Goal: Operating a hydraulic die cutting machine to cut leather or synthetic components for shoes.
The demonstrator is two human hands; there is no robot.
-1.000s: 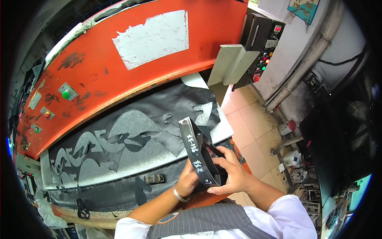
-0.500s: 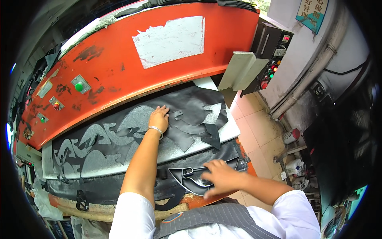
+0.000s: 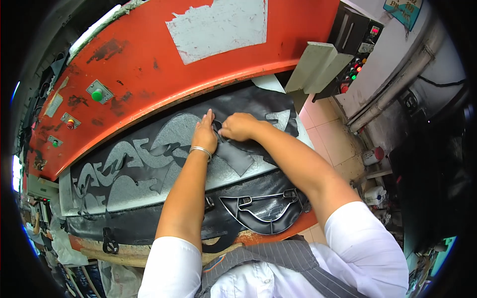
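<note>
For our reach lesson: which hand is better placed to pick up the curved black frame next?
Probably the right hand: the curved black frame lies toward the person's right, on that hand's side. The left hand lies over the black sheet, farther to the left. The right's grip is unclear.

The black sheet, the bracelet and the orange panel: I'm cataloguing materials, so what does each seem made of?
Black sheet: leather or a synthetic lookalike, judging by its smooth, softly sheened, rippled surface.
Bracelet: likely polished metal, being silvery and shiny.
Orange panel: probably painted metal, fairly glossy, with dark worn patches.
</note>
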